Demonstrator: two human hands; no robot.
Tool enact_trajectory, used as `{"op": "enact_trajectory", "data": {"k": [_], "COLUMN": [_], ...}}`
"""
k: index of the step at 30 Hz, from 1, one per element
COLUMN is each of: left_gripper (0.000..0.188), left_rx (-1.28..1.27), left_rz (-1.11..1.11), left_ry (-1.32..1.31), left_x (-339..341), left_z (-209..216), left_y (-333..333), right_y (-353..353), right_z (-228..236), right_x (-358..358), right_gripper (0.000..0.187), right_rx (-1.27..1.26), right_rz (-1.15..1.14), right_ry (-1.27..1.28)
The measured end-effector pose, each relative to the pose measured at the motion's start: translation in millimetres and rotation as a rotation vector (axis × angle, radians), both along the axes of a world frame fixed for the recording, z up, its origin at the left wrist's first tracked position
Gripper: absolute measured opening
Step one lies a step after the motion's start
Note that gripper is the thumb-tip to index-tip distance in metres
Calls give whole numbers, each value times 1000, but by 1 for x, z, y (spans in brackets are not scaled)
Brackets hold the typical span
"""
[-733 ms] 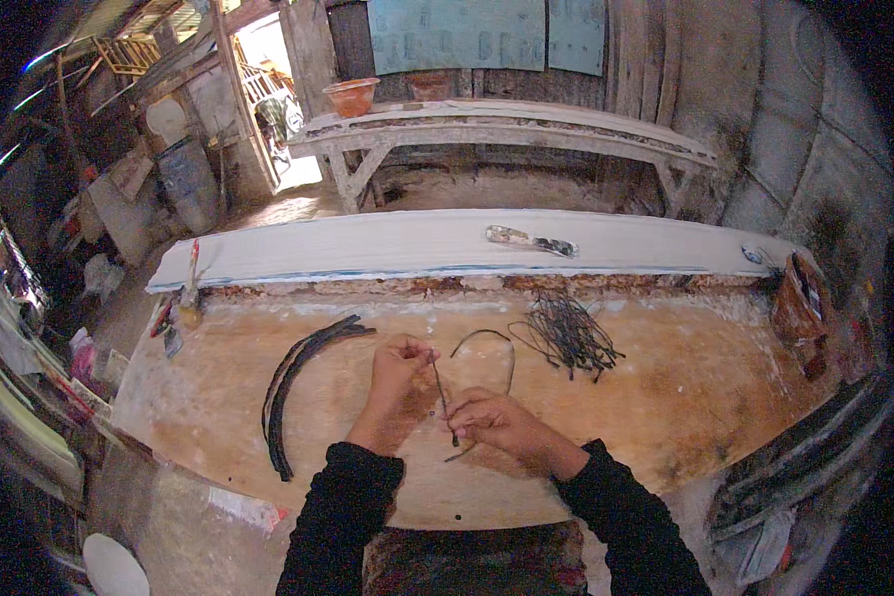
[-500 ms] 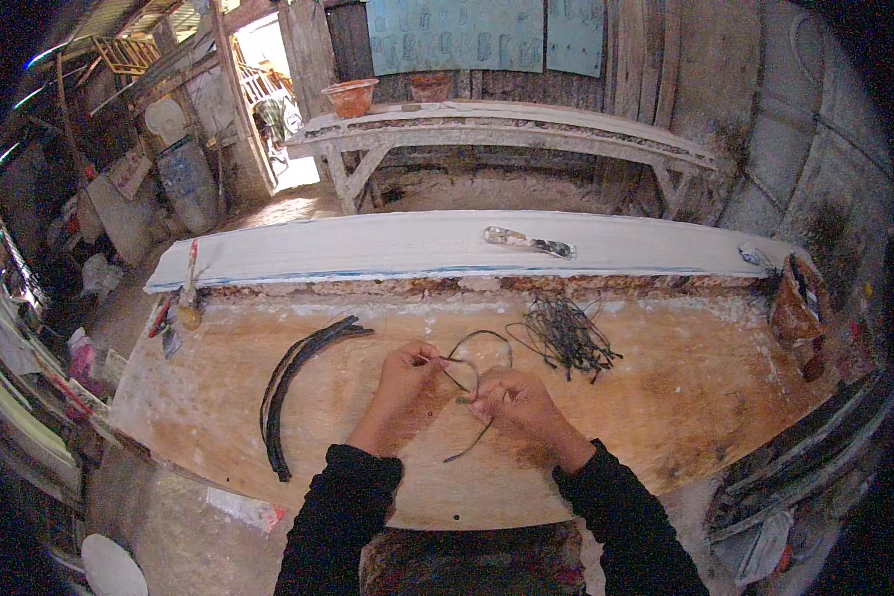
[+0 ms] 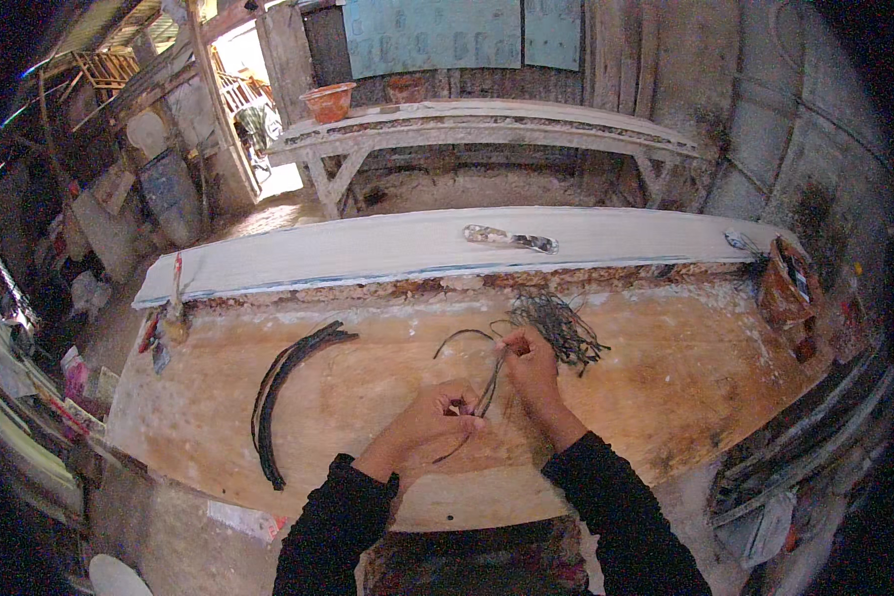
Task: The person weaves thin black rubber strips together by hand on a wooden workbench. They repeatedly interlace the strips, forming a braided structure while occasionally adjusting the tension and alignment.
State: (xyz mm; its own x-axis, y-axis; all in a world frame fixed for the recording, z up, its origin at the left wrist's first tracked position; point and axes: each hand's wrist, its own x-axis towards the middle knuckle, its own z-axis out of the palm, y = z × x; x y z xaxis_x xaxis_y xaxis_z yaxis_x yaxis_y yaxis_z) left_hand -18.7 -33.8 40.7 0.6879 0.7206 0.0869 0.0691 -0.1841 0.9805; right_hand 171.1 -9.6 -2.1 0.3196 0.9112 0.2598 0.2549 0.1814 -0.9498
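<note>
A thin dark cord (image 3: 489,387) runs slanting between my two hands over the wooden tabletop. My left hand (image 3: 429,422) is nearer to me and pinches its lower part, with a short end sticking out below the fingers. Farther away, the fingertips of my right hand (image 3: 536,375) close on its upper part. Beyond them a loose length of dark cord arcs to the left. Just past my right hand lies a tangled heap of dark cords (image 3: 571,333). A curved bundle of long dark strips (image 3: 265,407) rests to the left of my left hand.
Along the wooden tabletop's (image 3: 666,387) far edge lies a long white board (image 3: 368,248) with a speckled handled tool (image 3: 512,238) on it. A brush (image 3: 176,303) stands at the left, a brown container (image 3: 787,288) at the right. A whitish bench (image 3: 447,134) with an orange bowl (image 3: 328,102) is behind.
My right hand has moved up and away, toward the tangled heap, while my left hand has come nearer and slightly right. The looped cord is now drawn straight between them.
</note>
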Motion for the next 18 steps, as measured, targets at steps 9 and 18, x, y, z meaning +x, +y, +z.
{"op": "enact_trajectory", "data": {"k": [9, 18], "left_gripper": [13, 5], "left_rx": [148, -240], "left_rz": [627, 750], "left_ry": [53, -261], "left_x": [-10, -25], "left_z": [-16, -40], "left_y": [30, 55], "right_y": [7, -52], "right_z": [-12, 9], "right_x": [14, -58], "right_gripper": [8, 10], "right_rx": [101, 48], "right_rz": [-104, 973], "right_ry": [-250, -86]}}
